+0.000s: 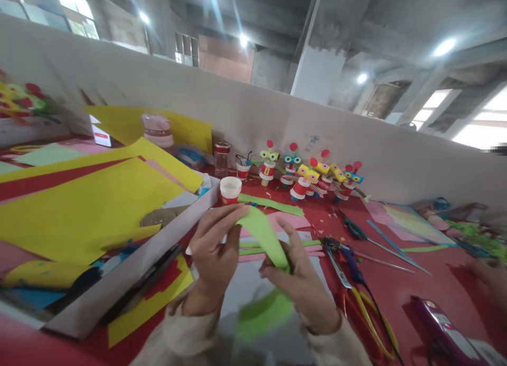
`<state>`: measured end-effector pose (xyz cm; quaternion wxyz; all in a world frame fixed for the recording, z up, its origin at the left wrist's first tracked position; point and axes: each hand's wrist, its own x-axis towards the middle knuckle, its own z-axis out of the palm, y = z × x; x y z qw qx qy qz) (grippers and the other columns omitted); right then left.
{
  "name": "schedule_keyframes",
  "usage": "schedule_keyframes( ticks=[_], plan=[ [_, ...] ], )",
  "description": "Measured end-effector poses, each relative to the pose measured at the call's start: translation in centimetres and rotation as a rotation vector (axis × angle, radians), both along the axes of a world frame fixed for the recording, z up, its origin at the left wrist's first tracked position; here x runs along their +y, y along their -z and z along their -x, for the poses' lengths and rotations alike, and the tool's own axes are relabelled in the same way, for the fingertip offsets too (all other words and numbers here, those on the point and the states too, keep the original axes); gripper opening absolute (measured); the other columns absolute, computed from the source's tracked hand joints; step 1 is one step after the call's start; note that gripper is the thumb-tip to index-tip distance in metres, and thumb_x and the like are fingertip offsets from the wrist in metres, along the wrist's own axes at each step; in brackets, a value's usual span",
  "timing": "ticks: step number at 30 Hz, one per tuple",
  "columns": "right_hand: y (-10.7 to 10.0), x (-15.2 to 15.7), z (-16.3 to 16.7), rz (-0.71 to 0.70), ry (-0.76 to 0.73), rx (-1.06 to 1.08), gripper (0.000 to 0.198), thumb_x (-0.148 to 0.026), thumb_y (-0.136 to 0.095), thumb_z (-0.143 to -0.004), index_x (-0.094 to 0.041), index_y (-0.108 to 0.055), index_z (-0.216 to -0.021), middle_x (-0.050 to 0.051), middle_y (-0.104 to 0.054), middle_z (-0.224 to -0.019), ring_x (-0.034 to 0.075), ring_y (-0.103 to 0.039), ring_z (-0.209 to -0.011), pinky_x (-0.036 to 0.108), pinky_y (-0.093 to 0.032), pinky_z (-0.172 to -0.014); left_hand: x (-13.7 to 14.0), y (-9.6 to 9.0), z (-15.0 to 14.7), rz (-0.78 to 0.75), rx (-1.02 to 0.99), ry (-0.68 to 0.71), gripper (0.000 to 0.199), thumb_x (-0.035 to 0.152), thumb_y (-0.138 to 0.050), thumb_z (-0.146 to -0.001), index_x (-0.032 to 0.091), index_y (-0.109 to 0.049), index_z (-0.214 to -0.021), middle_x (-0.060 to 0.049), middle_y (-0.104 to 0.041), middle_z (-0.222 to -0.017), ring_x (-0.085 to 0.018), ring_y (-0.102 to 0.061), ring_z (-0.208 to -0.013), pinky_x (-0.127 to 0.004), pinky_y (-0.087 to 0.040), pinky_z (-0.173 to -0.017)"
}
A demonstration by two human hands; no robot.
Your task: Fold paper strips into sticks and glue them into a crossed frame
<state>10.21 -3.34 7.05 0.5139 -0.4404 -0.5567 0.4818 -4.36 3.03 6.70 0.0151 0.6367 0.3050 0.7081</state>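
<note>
Big yellow paper sheets (91,207) lie at the far left, overlapping a long grey box (130,273) that runs slantwise across the red table (415,281). Next comes the left hand (216,250), fingers pinched on the upper end of a green paper strip (263,236). The strip hangs in the air between both hands, above the table, curving down to the right hand (303,284), which grips its lower part between thumb and fingers. A small white and red cup (230,190) stands just beyond the left hand. Further right, a row of little paper figures (312,176) lines the wall, then scissors (358,297) lie near the right hand, and a purple stapler (441,321) sits by the edge.
</note>
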Motion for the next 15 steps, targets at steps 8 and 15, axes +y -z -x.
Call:
schedule_keyframes(
  ticks=[8, 15],
  plan=[
    [4.7, -4.4, -8.4, -0.646, 0.293, -1.116, 0.047, -0.005, -0.044, -0.082, -0.033, -0.061, -0.115, 0.004, -0.054, -0.127, 0.027, -0.043, -0.122, 0.049, -0.035, -0.1, -5.8, 6.4, 6.9, 0.174, 0.485, 0.0, 0.034, 0.005, -0.05, -0.083, 0.028, -0.068, -0.1, -0.002, -0.067, -0.106, -0.017, -0.059, -0.097, -0.033, -0.049, -0.085],
    [9.8, -6.4, -8.3, -0.641, 0.145, -1.402, 0.048, -0.002, -0.041, -0.081, -0.023, -0.056, -0.122, 0.007, -0.065, -0.107, 0.022, -0.059, -0.101, 0.04, -0.048, -0.089, -9.2, 8.2, 7.4, 0.518, 0.927, -0.186, 0.043, 0.002, -0.045, -0.077, 0.026, -0.067, -0.107, -0.004, -0.064, -0.118, -0.026, -0.054, -0.11, -0.046, -0.044, -0.093]
  ],
)
